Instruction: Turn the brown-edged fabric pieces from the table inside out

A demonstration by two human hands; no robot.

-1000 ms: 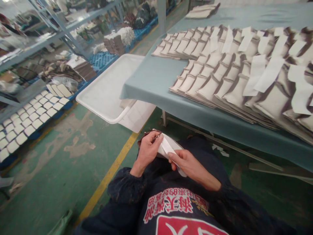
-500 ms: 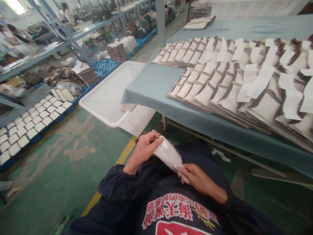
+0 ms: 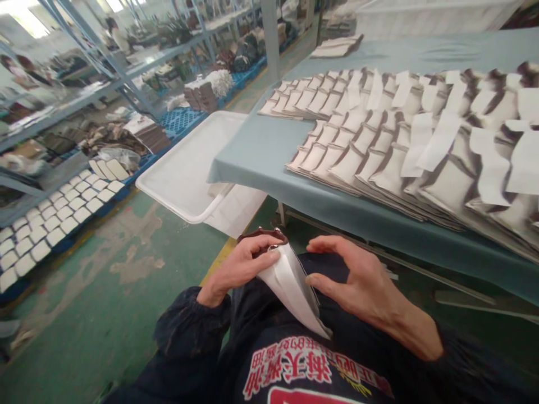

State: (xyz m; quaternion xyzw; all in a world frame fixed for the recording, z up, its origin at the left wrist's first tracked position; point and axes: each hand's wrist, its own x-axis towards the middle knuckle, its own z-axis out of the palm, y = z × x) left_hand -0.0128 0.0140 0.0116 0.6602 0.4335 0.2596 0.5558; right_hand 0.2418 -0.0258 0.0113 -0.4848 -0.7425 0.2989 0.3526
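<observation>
My left hand (image 3: 240, 265) pinches the upper end of a folded fabric piece (image 3: 290, 289), white on the side facing me, with a dark brown edge at the top. Its narrow lower end hangs down over my dark apron (image 3: 269, 331). To the right of the piece, my right hand (image 3: 364, 280) is open, thumb and fingers apart. The thumb tip is close to the fabric's right edge; whether it touches, I cannot tell. Ahead on the table lie overlapping rows of cream fabric pieces (image 3: 345, 160) with brown edges, several with white strips (image 3: 442, 140) on top.
The blue-grey covered table (image 3: 248, 151) fills the right side. A white plastic tub (image 3: 181, 163) stands at its left corner. Farther left, pale pads (image 3: 50, 216) sit on blue pallets by metal shelving (image 3: 105, 64). A thin bar (image 3: 429, 269) runs low under the table.
My right hand has let go of the fabric's lower end and moved up and right, opening. The lower end now hangs free. My left hand still holds the top, slightly lower and left.
</observation>
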